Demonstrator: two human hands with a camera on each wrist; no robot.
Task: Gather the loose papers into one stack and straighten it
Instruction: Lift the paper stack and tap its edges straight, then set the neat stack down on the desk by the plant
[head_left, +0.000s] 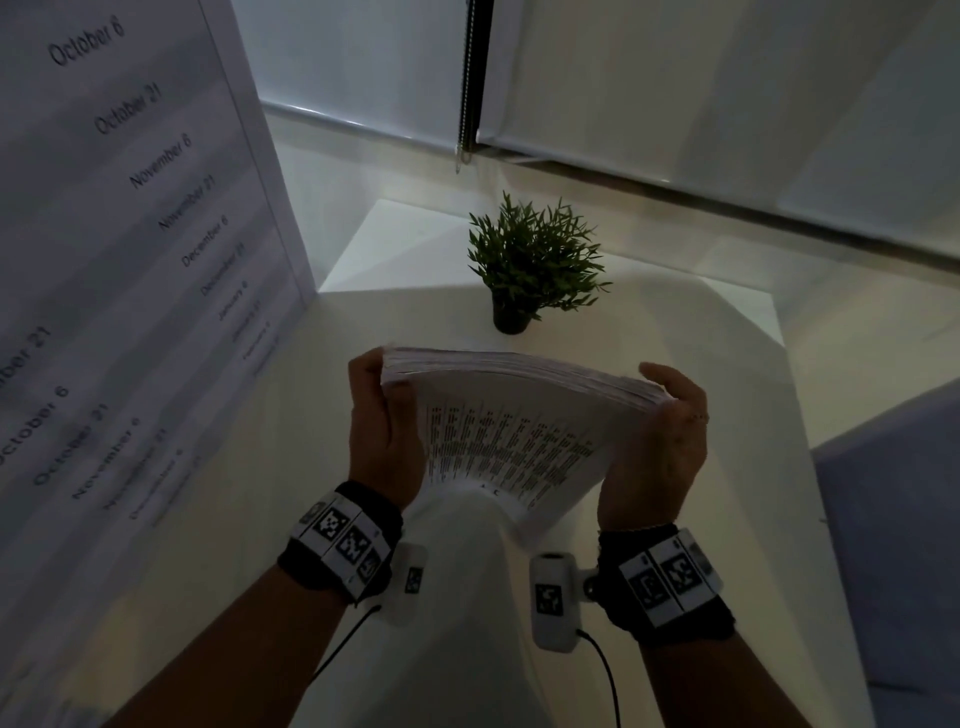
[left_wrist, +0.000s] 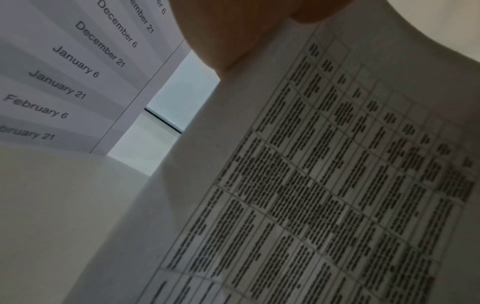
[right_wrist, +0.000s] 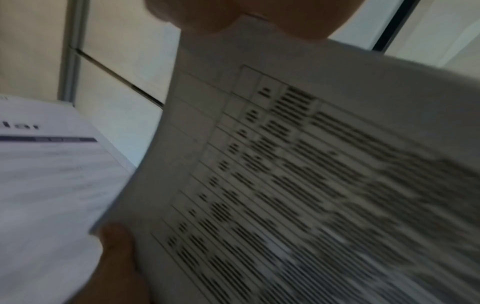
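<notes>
A thick stack of white papers (head_left: 511, 415) printed with a table stands on edge above the white table (head_left: 291, 467), its top edge bowed upward. My left hand (head_left: 382, 421) grips the stack's left side, thumb on the near face and fingers behind. My right hand (head_left: 662, 431) grips the right side the same way. The near sheet fills the left wrist view (left_wrist: 324, 185) and the right wrist view (right_wrist: 311, 174), with part of each hand at the top. The stack's lower edge is hidden behind my hands.
A large printed calendar board (head_left: 119, 234) listing dates stands upright along the table's left side. A small potted plant (head_left: 530, 265) sits just beyond the stack. Closed blinds (head_left: 727, 93) line the far wall. A grey seat (head_left: 893, 545) lies to the right.
</notes>
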